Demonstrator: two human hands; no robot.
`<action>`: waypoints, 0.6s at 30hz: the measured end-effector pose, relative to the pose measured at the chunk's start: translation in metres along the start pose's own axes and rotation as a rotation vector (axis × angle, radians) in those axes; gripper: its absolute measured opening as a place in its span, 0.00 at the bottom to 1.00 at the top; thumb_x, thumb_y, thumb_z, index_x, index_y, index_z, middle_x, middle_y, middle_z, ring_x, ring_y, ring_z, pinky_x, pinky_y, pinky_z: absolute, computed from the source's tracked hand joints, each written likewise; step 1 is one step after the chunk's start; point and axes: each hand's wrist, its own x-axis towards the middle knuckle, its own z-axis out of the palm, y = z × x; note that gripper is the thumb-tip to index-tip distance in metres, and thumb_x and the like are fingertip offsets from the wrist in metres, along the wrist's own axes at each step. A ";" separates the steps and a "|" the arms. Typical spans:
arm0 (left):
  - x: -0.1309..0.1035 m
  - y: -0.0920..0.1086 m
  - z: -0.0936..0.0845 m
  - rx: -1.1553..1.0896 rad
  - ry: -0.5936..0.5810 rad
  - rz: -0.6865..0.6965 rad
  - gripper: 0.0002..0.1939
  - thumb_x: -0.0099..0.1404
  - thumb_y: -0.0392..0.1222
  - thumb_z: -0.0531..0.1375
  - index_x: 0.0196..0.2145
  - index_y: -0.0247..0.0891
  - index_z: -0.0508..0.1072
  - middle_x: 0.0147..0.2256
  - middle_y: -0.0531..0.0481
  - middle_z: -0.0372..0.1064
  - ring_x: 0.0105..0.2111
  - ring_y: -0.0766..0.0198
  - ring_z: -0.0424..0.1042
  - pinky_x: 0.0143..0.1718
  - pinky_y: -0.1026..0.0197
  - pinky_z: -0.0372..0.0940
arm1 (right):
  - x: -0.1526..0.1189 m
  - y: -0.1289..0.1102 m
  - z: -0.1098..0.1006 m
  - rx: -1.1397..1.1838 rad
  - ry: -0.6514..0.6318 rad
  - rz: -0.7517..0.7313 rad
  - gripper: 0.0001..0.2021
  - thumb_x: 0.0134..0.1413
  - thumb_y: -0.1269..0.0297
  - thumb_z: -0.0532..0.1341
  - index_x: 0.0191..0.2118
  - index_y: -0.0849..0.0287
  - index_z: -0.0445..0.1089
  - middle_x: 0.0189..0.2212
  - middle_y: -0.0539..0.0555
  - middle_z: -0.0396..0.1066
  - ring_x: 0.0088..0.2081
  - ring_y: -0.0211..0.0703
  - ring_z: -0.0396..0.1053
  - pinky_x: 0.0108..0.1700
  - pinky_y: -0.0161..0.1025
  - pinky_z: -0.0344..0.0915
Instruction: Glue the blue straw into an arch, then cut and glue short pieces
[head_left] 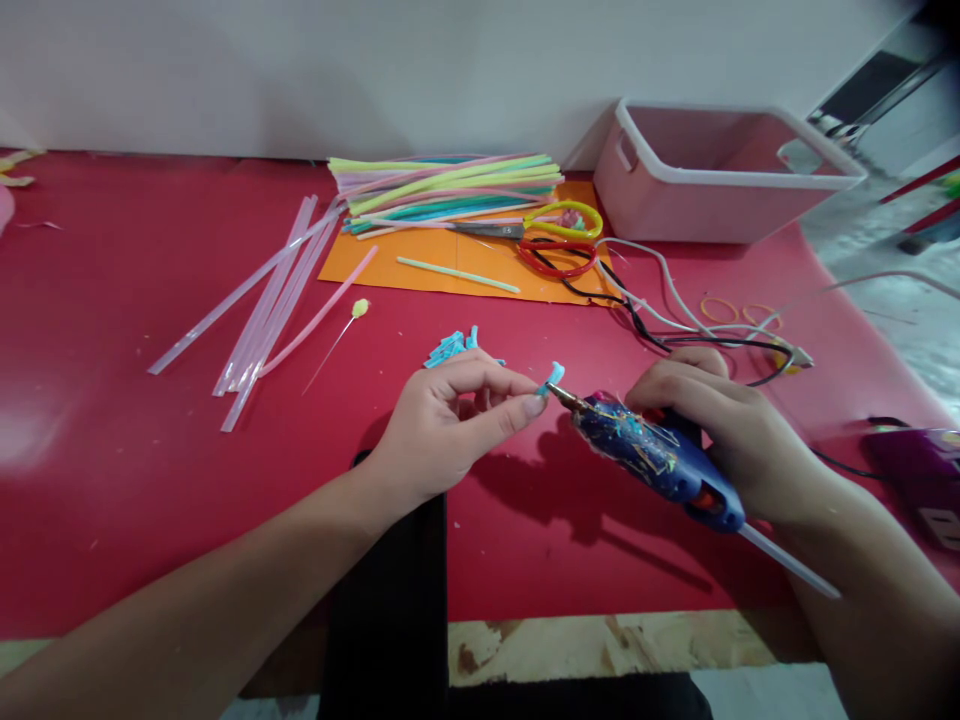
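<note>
Between thumb and index finger, my left hand pinches a small light-blue piece over the red table. My right hand is wrapped round the handle of a blue glue gun, whose metal nozzle touches or nearly touches the blue piece. A clear glue stick juts from the gun's back end. Just behind my left hand lies a small pile of cut blue pieces. To the left, a thin pin-like stem with a yellow tip rests on the table.
Scissors and a bundle of coloured pipe cleaners lie on an orange sheet. Clear glue sticks are at the left. A pink bin stands at the back right, near tangled cables. A black object lies below my left wrist.
</note>
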 end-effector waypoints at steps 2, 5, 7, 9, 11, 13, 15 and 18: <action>0.000 0.000 0.000 -0.004 -0.001 -0.003 0.03 0.60 0.40 0.68 0.28 0.41 0.79 0.26 0.54 0.70 0.27 0.67 0.64 0.31 0.60 0.62 | 0.000 0.000 0.000 -0.001 -0.001 -0.005 0.08 0.57 0.64 0.60 0.43 0.54 0.63 0.32 0.52 0.73 0.32 0.46 0.68 0.44 0.47 0.55; 0.000 0.000 0.000 -0.015 -0.004 -0.007 0.03 0.60 0.39 0.68 0.29 0.41 0.79 0.27 0.54 0.69 0.27 0.67 0.64 0.30 0.61 0.62 | 0.001 -0.001 -0.001 -0.012 -0.004 -0.020 0.09 0.58 0.66 0.59 0.44 0.54 0.62 0.32 0.53 0.72 0.32 0.46 0.68 0.44 0.48 0.55; 0.000 -0.001 0.000 -0.018 -0.007 -0.009 0.03 0.60 0.39 0.68 0.29 0.40 0.79 0.26 0.53 0.69 0.27 0.67 0.64 0.30 0.61 0.61 | 0.002 -0.002 -0.002 -0.007 0.008 -0.031 0.09 0.57 0.67 0.59 0.44 0.54 0.62 0.32 0.52 0.71 0.32 0.46 0.67 0.44 0.48 0.55; -0.001 -0.001 0.000 -0.010 -0.006 -0.005 0.03 0.60 0.40 0.68 0.29 0.40 0.80 0.26 0.53 0.69 0.27 0.67 0.64 0.29 0.62 0.61 | 0.002 -0.004 -0.004 0.025 0.030 -0.033 0.09 0.56 0.67 0.59 0.44 0.53 0.62 0.31 0.52 0.70 0.32 0.46 0.67 0.43 0.47 0.56; -0.001 -0.002 0.000 0.005 0.000 0.003 0.03 0.61 0.40 0.68 0.30 0.40 0.80 0.26 0.53 0.69 0.27 0.67 0.64 0.30 0.62 0.62 | 0.003 -0.005 -0.006 0.063 0.056 -0.035 0.08 0.56 0.68 0.58 0.42 0.53 0.62 0.30 0.51 0.69 0.32 0.45 0.66 0.42 0.46 0.56; -0.002 -0.002 0.000 0.019 0.009 0.015 0.02 0.61 0.40 0.68 0.30 0.41 0.80 0.27 0.53 0.69 0.28 0.66 0.65 0.30 0.62 0.62 | 0.002 -0.005 -0.006 0.078 0.065 -0.032 0.07 0.57 0.68 0.58 0.41 0.53 0.62 0.30 0.51 0.69 0.31 0.45 0.66 0.42 0.46 0.56; -0.002 -0.002 0.000 0.025 0.011 0.025 0.02 0.61 0.40 0.68 0.31 0.41 0.80 0.27 0.53 0.69 0.28 0.66 0.65 0.30 0.62 0.62 | 0.002 -0.005 -0.006 0.077 0.047 -0.033 0.07 0.57 0.67 0.58 0.42 0.54 0.63 0.31 0.51 0.69 0.32 0.45 0.66 0.43 0.47 0.56; -0.001 -0.001 0.000 0.014 0.005 0.045 0.01 0.61 0.39 0.68 0.31 0.41 0.80 0.27 0.53 0.69 0.27 0.67 0.65 0.29 0.62 0.62 | 0.003 -0.004 -0.005 0.082 0.016 -0.038 0.09 0.56 0.65 0.59 0.43 0.55 0.64 0.32 0.52 0.71 0.32 0.44 0.67 0.44 0.47 0.55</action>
